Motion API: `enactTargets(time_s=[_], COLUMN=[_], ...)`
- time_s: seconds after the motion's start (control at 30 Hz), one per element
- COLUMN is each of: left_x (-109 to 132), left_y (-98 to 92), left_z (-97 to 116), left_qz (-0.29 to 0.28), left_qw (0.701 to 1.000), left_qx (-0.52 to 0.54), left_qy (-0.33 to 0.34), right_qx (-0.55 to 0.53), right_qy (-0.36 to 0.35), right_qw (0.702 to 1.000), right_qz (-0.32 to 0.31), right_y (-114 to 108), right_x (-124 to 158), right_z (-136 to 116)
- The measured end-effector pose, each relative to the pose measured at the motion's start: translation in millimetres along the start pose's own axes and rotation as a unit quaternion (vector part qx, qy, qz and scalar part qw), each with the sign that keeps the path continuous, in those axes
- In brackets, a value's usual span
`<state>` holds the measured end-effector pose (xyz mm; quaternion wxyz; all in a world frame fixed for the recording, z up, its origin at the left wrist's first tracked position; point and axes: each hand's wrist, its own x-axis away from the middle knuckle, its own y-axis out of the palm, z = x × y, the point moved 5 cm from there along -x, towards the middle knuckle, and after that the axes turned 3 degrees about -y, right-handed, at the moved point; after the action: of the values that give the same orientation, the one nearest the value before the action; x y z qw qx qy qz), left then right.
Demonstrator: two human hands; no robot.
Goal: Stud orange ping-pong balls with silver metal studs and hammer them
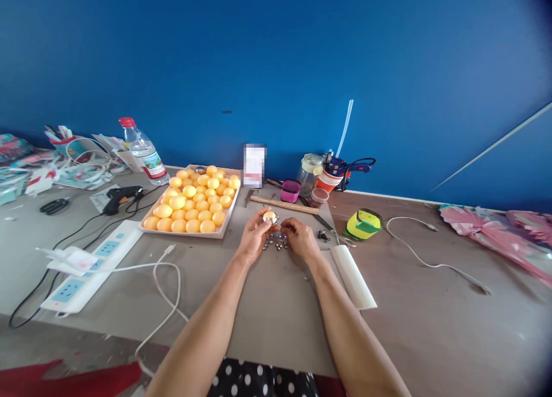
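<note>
My left hand (255,236) is closed around a small orange ball (269,216) that has a pale, shiny patch, perhaps metallic, on its side. Just to the right, my right hand (301,236) has its fingertips pinched together; whatever they grip is too small to name. Between and below the two hands, several small shiny silver beads (281,245) lie loose on the grey table mat. To the left stands a shallow cardboard box (222,233) filled with orange balls (190,204) like the held one.
A hammer (284,205) lies behind my hands, near a purple cup (290,191) and a jar (309,176). Right are a white roll (353,276) and a yellow-green container (363,223). Left are a power strip (90,268), a glue gun (121,200) and a water bottle (144,153).
</note>
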<state>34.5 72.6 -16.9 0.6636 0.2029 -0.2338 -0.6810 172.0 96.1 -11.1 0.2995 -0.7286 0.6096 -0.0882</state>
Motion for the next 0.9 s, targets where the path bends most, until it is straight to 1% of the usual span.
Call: enactTargets(time_s=[0.1,0.23,0.37,0.5,0.57,0.67,0.73,0.83,0.9], left_x=[0,0,1,2,2,2,3,2,2], left_y=[-0.3,1.1,1.9,2.4,2.7,3.2,3.4,2.5,2.2], left_z=[-1,-3,-3,-3,-3,-3,-4,-4,-5], left_qz=[0.003,-0.006,-0.011,-0.019,-0.022,-0.027,-0.030,-0.028,-0.028], left_qw=[1.000,1.000,0.999,0.998,0.998,0.998,0.998,0.998,0.998], left_qx=[-0.009,-0.024,-0.037,-0.052,-0.057,-0.057,-0.056,-0.060,-0.065], left_qy=[0.003,0.003,0.003,0.003,0.000,-0.004,-0.003,-0.001,-0.002], right_qx=[-0.060,-0.130,-0.178,-0.235,-0.287,-0.368,-0.399,-0.412,-0.403], right_qy=[0.015,0.025,0.037,0.037,0.042,0.049,0.054,0.065,0.069], right_qw=[0.998,0.989,0.980,0.964,0.951,0.927,0.915,0.909,0.913], right_qz=[0.020,0.062,0.080,0.121,0.112,0.050,0.022,0.023,0.020], right_y=[-2,-7,-9,-14,-14,-9,-7,-7,-6], right_x=[-2,-4,-4,-4,-3,-2,0,1,1], right_z=[3,6,5,2,0,-7,-12,-15,-15])
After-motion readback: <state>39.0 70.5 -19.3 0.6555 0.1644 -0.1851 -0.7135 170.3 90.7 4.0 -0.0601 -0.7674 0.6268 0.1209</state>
